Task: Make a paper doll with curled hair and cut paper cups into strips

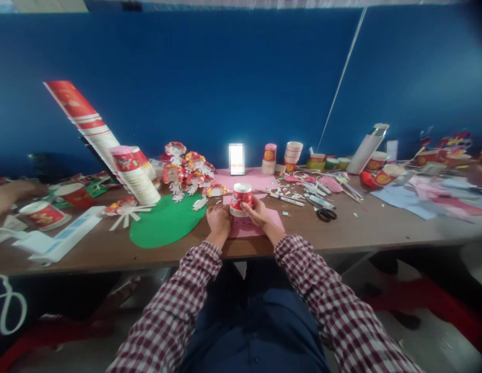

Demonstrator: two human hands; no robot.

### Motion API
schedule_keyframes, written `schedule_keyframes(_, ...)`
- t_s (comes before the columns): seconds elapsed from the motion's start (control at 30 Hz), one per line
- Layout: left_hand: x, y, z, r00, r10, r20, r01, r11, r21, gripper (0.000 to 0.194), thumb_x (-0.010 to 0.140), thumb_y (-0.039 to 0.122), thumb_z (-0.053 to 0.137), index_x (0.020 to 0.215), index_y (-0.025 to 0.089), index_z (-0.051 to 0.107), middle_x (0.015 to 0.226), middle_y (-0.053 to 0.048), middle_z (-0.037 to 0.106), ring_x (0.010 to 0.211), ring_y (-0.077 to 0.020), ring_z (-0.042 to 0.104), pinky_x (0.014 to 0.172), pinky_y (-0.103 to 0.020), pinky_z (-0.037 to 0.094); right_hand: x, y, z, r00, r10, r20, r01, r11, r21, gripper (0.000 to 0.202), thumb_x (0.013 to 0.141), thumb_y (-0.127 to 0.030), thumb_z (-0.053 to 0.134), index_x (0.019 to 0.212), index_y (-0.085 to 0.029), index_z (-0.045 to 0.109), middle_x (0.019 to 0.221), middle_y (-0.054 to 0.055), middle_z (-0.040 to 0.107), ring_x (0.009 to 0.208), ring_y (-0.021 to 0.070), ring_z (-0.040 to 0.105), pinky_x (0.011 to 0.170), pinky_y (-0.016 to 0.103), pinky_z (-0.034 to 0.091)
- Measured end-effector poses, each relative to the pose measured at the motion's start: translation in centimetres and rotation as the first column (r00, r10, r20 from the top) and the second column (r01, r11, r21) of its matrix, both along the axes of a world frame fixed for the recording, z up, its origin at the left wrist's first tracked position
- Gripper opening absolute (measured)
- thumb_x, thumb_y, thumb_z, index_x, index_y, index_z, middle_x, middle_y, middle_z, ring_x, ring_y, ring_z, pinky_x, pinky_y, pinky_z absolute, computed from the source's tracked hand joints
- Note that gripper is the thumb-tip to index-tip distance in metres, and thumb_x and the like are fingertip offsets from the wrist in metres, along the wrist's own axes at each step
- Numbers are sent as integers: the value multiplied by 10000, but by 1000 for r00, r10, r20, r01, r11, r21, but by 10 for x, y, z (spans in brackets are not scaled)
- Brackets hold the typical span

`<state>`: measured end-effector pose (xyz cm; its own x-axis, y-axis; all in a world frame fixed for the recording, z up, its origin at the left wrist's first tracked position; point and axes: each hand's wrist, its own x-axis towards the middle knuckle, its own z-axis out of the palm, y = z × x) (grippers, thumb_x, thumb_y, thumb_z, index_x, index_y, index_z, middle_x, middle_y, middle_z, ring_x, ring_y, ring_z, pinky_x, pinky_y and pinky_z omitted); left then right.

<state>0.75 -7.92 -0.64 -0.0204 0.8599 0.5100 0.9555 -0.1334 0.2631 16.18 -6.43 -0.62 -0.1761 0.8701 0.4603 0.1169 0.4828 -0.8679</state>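
A red-and-white paper cup [241,201] is held with its narrower, white end facing up, above pink paper [275,217] on the table. My right hand [260,213] is closed round the cup's right side, thumb across its front. Against its lower left side, my left hand [220,220] is curled; some of its fingers are hidden. A green paper oval [169,223] lies left of my left hand. Just beyond that hand sits a flower-like ring [216,190] cut from a cup. Black-handled scissors [326,214] and a marker [286,199] lie to the right.
Tall stacked paper cups [142,181] lean at left, near several cut-paper figures [184,168]. A lit screen [237,159] stands at the back. A white power strip [73,235] lies left, near another person's hand [8,199]. Paper scraps [303,191] and coloured sheets [410,199] spread rightward.
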Motion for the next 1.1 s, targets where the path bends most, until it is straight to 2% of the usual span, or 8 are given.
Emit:
schedule_keyframes(0.23,1,-4,5,999,20,-39,-23,997,-71,280,796,305,454,689,188,685,733,-98,678,801,-244,612,770,-370,364,0,-1,3,999,-21,-24,21,1000,-1,379,793,-462,570,1048,-184,608,946,54,675,815,205,620,698,296,498)
schedule_keyframes(0.4,4,-9,8,1000,24,1,-24,1000,-1,298,803,425,480,791,207,684,820,-88,684,862,-249,604,800,-377,355,0,-1,4,998,-14,-58,14,1000,-3,382,804,-479,545,1038,-182,596,940,59,667,824,204,612,700,295,494)
schedule_keyframes(0.63,4,-4,8,999,-15,-36,14,1000,-13,226,809,323,492,766,196,674,835,-99,687,881,-246,605,804,-368,344,0,0,2,1000,14,8,-14,1000,-17,414,785,-522,550,1069,-222,586,1008,59,662,873,222,618,744,317,502)
schedule_keyframes(0.83,3,-6,8,999,-37,-41,36,999,-12,240,815,331,481,776,202,680,811,-93,690,846,-232,609,786,-351,335,1,2,-2,999,32,39,-31,999,-23,399,785,-510,547,1036,-206,603,932,48,668,831,210,613,723,307,502)
schedule_keyframes(1.1,3,-7,8,998,-21,-59,19,1000,-22,282,806,345,456,716,199,680,784,-89,699,803,-228,613,767,-351,331,0,-1,2,1000,21,17,-21,1000,-12,408,773,-492,565,1049,-195,608,933,52,665,818,208,609,715,301,499)
